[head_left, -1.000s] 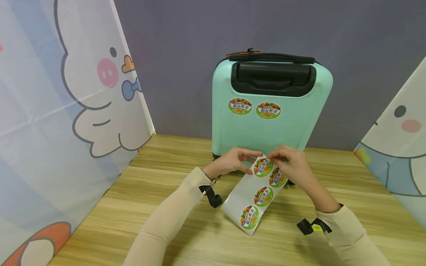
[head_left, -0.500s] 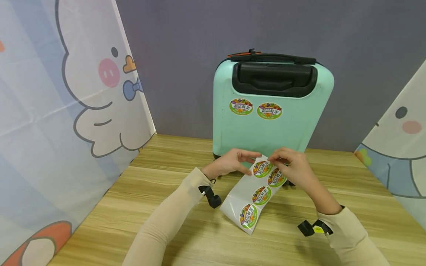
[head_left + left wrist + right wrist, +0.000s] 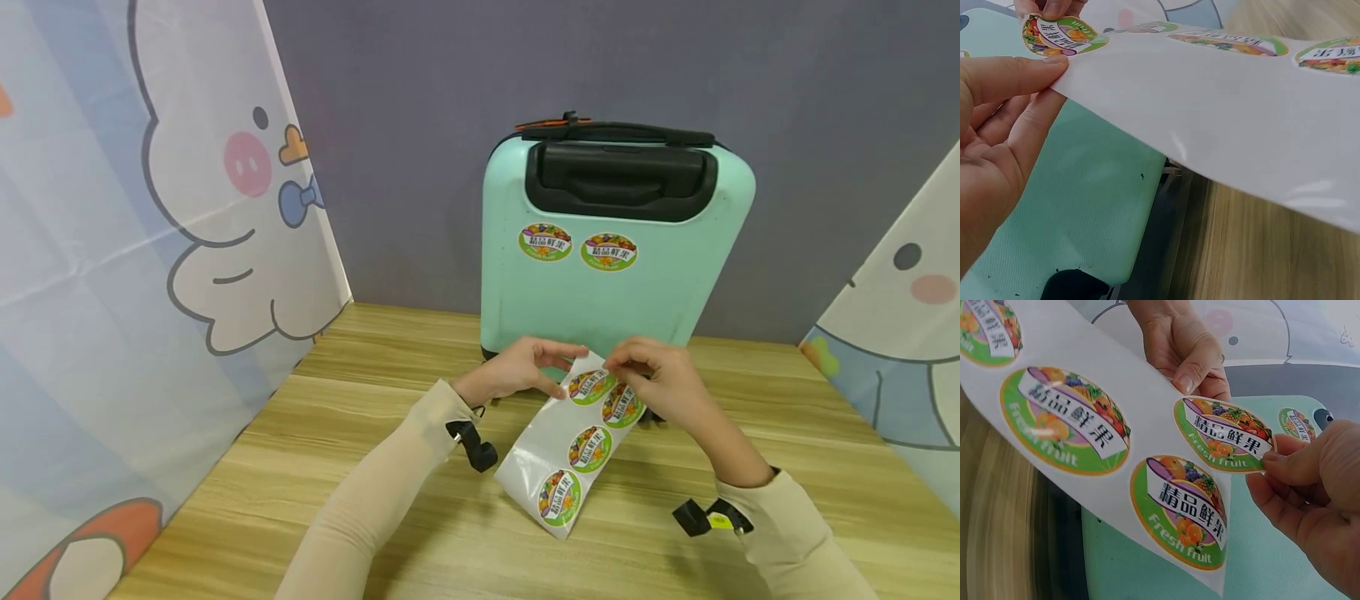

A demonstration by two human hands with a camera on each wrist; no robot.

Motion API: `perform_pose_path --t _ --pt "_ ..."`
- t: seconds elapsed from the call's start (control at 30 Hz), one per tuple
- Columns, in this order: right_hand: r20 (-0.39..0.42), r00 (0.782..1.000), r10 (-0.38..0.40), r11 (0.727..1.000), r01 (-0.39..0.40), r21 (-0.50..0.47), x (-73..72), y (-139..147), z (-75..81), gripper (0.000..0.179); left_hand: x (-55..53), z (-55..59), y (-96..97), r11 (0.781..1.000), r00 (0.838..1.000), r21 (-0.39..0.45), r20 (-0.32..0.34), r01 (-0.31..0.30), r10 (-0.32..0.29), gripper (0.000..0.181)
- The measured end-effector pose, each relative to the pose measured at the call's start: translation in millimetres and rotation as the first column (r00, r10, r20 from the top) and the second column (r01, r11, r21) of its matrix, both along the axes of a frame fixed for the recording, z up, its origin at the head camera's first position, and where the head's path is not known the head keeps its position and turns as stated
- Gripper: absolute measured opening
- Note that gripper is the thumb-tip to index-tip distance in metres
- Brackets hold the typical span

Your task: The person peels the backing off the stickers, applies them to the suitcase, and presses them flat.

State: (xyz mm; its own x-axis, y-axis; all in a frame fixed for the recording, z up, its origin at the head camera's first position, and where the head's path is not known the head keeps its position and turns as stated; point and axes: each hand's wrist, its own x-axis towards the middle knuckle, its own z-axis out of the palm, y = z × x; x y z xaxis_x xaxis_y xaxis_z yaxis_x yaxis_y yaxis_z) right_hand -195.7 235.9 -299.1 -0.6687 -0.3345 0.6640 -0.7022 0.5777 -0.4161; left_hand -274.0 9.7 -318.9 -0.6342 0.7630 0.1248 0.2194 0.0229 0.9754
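Observation:
My left hand (image 3: pixel 521 368) pinches the upper edge of a white sticker sheet (image 3: pixel 528 450) between thumb and fingers. Several oval fruit stickers with green and orange borders are on the sheet. With thumb and forefinger, my right hand (image 3: pixel 660 382) pinches one end of the top sticker (image 3: pixel 1225 434). In the right wrist view that end stands out past the sheet's edge, while the other end still lies on the backing. Behind the hands stands a mint-green suitcase (image 3: pixel 585 312), bearing two matching stickers, a left one (image 3: pixel 545 242) and a right one (image 3: pixel 609 252).
The suitcase stands upright on a wood-grain table (image 3: pixel 360 367), with its black handle recess (image 3: pixel 618 179) at the top. A grey wall (image 3: pixel 390 150) rises behind it. Cartoon-printed cloth (image 3: pixel 90 275) hangs on both sides.
Both hands keep nearly the same place and grip. The sheet's upper part has tipped a little, and its top sticker sits slightly lower beneath the right fingers.

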Motion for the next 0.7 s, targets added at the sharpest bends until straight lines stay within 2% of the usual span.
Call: perform_pose_path --t 0.17,0.4,0.53,0.7 --pt "0.013 1.0 0.004 1.0 -0.004 -0.003 1.7 0.0 -2.2 0.027 1.3 0.4 -0.3 1.0 1.0 -0.021 -0.001 0.016 -0.016 0.071" --pt "0.075 0.996 -0.048 0.998 0.05 -0.029 7.2 -0.5 -3.6 0.025 1.5 2.6 0.5 0.999 0.999 -0.052 -0.035 0.001 -0.003 0.071" --pt "0.073 0.995 -0.063 0.996 0.067 -0.05 7.9 1.2 -4.9 0.024 0.8 1.5 -0.5 0.998 0.998 -0.054 -0.06 -0.01 0.007 0.072" --pt "0.059 0.994 -0.088 0.994 0.091 -0.055 8.2 1.4 -4.3 0.024 -0.9 -0.1 -1.3 0.999 0.998 -0.046 -0.058 -0.017 0.015 0.072"
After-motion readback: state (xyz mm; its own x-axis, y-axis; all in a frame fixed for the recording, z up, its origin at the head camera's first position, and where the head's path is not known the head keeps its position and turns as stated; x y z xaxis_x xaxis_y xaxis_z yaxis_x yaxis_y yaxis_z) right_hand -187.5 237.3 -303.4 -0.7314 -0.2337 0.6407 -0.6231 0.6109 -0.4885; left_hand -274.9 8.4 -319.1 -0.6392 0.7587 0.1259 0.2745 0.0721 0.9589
